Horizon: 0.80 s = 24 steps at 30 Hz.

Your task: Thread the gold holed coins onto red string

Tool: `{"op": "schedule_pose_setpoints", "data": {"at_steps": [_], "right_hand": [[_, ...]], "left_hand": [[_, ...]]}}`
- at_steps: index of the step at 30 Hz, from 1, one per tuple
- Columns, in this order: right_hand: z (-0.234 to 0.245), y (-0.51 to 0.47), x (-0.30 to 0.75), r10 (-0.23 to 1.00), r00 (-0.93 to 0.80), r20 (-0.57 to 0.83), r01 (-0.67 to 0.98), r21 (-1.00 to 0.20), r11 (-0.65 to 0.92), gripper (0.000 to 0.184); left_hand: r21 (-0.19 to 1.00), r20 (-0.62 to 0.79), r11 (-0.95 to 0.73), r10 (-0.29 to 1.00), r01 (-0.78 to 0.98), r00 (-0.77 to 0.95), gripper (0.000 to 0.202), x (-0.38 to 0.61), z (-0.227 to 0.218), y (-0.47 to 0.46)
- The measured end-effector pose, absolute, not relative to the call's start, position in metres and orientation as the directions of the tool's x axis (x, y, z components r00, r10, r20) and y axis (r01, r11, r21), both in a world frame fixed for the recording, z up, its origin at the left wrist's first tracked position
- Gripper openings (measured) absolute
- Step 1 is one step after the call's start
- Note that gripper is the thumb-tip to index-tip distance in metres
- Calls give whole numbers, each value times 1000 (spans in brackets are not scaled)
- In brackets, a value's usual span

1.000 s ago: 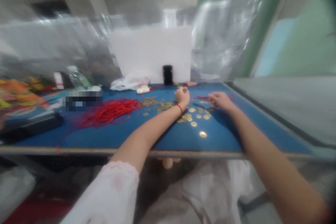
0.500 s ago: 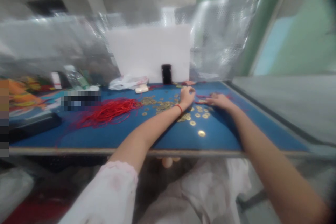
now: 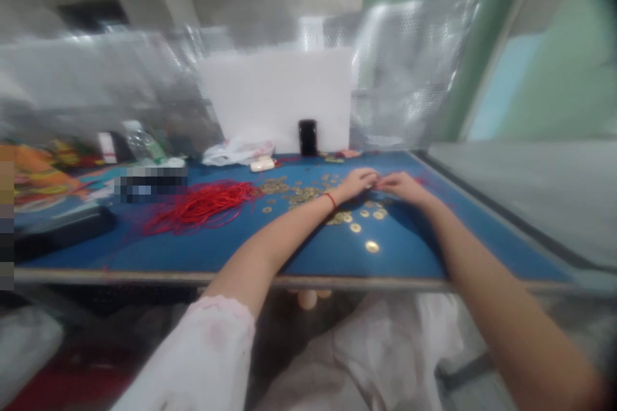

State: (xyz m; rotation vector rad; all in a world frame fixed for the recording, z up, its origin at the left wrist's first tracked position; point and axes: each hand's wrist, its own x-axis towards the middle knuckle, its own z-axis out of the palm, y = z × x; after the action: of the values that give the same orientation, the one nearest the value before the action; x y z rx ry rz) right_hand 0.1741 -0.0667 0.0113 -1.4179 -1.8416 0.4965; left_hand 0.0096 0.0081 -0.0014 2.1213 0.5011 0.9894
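My left hand (image 3: 357, 183), with a red string bracelet at its wrist, is closed in a pinch over the right part of the table. Its fingertips meet those of my right hand (image 3: 401, 186), which is also pinched. A bit of red cord shows blurred at the right fingertips; what the left fingers hold is too small to make out. Around and below the hands lie several brass coins with centre holes (image 3: 371, 246). More coins form a loose heap (image 3: 304, 195) left of my left wrist. Farther left rests a bundle of red cords (image 3: 205, 207).
The blue tabletop (image 3: 231, 253) carries a black phone-like object (image 3: 307, 137) upright against a white board (image 3: 274, 93). Behind the cords are a plastic bag (image 3: 236, 152), a small white object (image 3: 263, 164) and a clear bottle (image 3: 139, 141). A dark case (image 3: 67, 231) lies at left.
My left hand has moved right and lowered from above the coins to meet my right hand at the fingertips. The right hand's fingers have drawn together; red cord beside them is now mostly hidden.
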Motion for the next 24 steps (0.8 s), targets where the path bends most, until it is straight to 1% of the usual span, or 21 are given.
{"op": "schedule_pose_setpoints", "data": {"at_steps": [3,5,8,12,15,20,24], "right_hand": [[12,-67,175,929,-110,354,665,-668,334,18],[11,-67,176,913,-110,393,693,-628,354,18],[11,-66,178,893,-111,436,742,-561,367,18],[9,-65,178,885,-112,452,800,-487,350,19],[7,-64,177,878,-123,463,819,-452,353,21],[7,-64,176,880,-130,457,834,-429,346,21],[7,-66,176,876,-121,467,880,-359,313,24]], "left_hand": [[841,404,-541,641,10,653,25,9,-3,12],[863,379,-506,654,6,654,28,9,-5,12],[868,377,-497,658,-1,652,32,8,-6,11],[878,361,-479,649,-9,670,35,7,-8,10],[876,362,-482,649,-7,669,37,7,-10,12],[870,406,-491,667,-41,624,35,7,-11,16],[874,423,-483,692,-61,585,32,7,-11,17]]}}
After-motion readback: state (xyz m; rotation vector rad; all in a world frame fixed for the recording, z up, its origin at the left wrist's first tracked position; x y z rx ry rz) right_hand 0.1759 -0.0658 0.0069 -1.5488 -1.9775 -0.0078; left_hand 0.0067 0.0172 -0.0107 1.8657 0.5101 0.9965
